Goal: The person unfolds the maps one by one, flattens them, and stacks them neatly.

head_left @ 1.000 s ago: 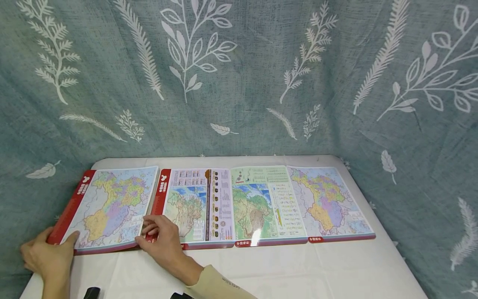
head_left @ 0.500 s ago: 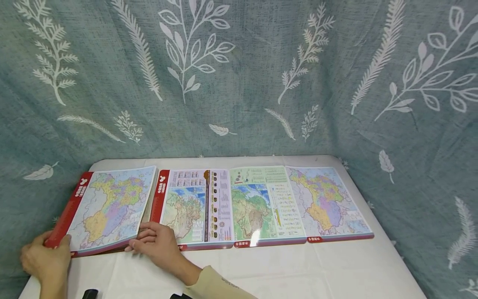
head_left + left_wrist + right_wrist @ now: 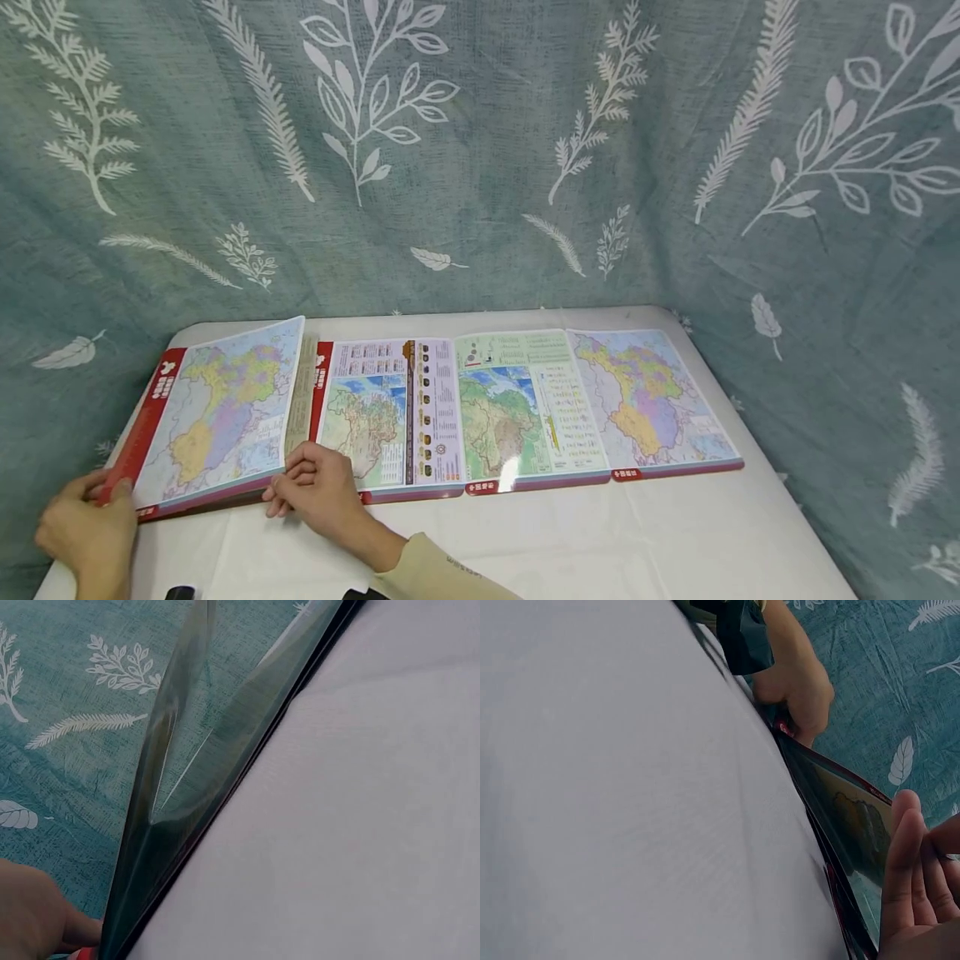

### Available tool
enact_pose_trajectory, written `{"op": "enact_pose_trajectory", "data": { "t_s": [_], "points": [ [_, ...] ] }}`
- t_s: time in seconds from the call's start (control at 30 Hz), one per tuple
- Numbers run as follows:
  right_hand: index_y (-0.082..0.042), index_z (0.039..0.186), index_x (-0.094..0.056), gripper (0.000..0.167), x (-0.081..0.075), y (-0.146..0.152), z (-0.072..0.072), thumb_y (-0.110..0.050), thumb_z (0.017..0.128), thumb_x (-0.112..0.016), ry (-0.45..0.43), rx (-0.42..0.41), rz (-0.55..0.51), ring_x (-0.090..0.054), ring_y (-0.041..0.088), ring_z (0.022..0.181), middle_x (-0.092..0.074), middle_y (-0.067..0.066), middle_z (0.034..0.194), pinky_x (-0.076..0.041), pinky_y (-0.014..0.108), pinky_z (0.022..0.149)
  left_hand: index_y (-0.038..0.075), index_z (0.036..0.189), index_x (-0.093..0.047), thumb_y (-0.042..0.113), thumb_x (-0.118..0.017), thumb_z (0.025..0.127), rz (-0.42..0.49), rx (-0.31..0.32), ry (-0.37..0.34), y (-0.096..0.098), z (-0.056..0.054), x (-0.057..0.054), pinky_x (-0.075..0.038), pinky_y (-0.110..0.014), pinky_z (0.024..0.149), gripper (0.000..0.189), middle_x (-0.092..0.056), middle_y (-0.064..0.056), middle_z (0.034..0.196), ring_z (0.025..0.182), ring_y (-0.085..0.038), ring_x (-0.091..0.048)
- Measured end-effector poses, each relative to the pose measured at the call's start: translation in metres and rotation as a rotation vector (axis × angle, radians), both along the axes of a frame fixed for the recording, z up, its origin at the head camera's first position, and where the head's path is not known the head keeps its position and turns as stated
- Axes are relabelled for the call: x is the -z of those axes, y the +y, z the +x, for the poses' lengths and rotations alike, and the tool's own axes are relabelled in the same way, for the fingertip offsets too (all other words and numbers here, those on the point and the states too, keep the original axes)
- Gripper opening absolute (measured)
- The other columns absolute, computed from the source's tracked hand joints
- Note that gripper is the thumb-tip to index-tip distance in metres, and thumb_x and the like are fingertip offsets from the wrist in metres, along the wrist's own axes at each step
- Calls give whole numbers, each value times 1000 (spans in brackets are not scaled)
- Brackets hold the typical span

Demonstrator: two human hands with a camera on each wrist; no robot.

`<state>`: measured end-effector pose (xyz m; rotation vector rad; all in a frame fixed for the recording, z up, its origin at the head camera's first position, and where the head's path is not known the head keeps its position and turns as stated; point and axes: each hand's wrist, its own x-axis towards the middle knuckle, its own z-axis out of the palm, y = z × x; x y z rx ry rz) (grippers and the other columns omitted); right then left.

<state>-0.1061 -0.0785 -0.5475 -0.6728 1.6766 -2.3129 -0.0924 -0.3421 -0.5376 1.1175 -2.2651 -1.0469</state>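
A laminated folded map (image 3: 217, 417) with a red strip along its left side lies at the left end of the table. Its right side is raised, and a beige layer shows under the lifted sheet. At the near left corner my left hand (image 3: 90, 529) grips the red edge, thumb on top; the left wrist view catches only part of this hand (image 3: 34, 915). The fingers and thumb of my right hand (image 3: 318, 492) pinch the lifted sheet near its front right corner. From the right wrist, the right hand (image 3: 922, 892) is beside the gaping layers, whose underside (image 3: 851, 817) is dark.
Right of it run more map panels in a row: one with text and pictures (image 3: 435, 417), a green relief panel (image 3: 502, 417), and a pastel one (image 3: 648, 400). White cloth (image 3: 562, 542) covers the table. Leaf-patterned fabric (image 3: 480, 167) hangs behind. A black object (image 3: 180, 592) sits at the front edge.
The right side of the left-hand map has risen and its layers have spread, uncovering the beige layer. My right hand shifted slightly at the corner; my left hand stays at the red edge.
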Motion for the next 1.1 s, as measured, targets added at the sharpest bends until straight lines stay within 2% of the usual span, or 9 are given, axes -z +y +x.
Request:
{"op": "enact_pose_trajectory", "data": {
  "t_s": [0.1,0.2,0.4,0.5,0.57,0.67,0.8,0.9,1.1],
  "points": [
    [10,95,-55,10,0,3,0,8,98,-64,1,8,1,-69,3,57,-67,40,82,-60,28,54,-12,135,-60,11,-58,102,-13,13,-7,1,0,3,-24,-63,105,41,-57,-39,130,131,-52,-44],
    [11,94,-54,11,0,6,1,8,98,-63,11,3,-2,-68,2,55,-67,41,80,-59,28,51,-12,134,-60,11,-60,101,-26,22,-10,2,0,4,-24,-63,104,40,-58,-39,127,127,-52,-46],
    [12,93,-53,11,0,15,2,7,98,-61,22,22,9,-72,37,55,-68,39,78,-60,44,51,-12,127,-64,15,-65,101,-67,42,-4,5,-3,3,-24,-63,99,38,-61,-39,118,114,-51,-50],
    [12,93,-53,10,-2,19,2,8,98,-60,21,22,11,-70,45,57,-68,39,78,-60,45,51,-11,121,-67,16,-69,99,-114,64,7,5,-5,1,-24,-61,92,35,-64,-37,111,102,-49,-52],
    [12,93,-52,11,-3,22,2,7,99,-59,23,17,12,-71,43,57,-68,39,79,-61,44,51,-10,118,-68,17,-71,98,-140,86,14,5,-7,0,-24,-59,88,34,-65,-36,107,93,-45,-52],
    [12,93,-51,12,-4,26,1,5,100,-58,26,16,17,-73,38,56,-68,39,79,-61,43,51,-9,116,-70,16,-74,96,-153,119,24,6,-9,-1,-26,-53,83,33,-67,-34,100,73,-19,-51],
    [11,90,-49,15,-4,35,2,5,101,-56,33,10,16,-72,37,54,-66,40,77,-60,43,49,-9,113,-73,15,-78,93,-153,158,44,10,-9,1,-26,-44,79,32,-68,-31,89,57,11,-29],
    [12,90,-48,16,-5,41,3,5,101,-56,32,7,21,-72,33,53,-65,42,76,-59,39,48,-9,112,-73,14,-81,91,-159,182,69,13,-8,2,-26,-41,79,32,-69,-30,87,56,15,-29],
    [15,91,-48,17,-5,47,11,4,101,-56,-63,14,42,-70,8,53,-63,46,80,-58,27,50,-10,111,-71,16,-78,94,-163,220,30,14,-4,3,-27,-43,81,32,-69,-31,89,57,12,-31]
  ]
}}
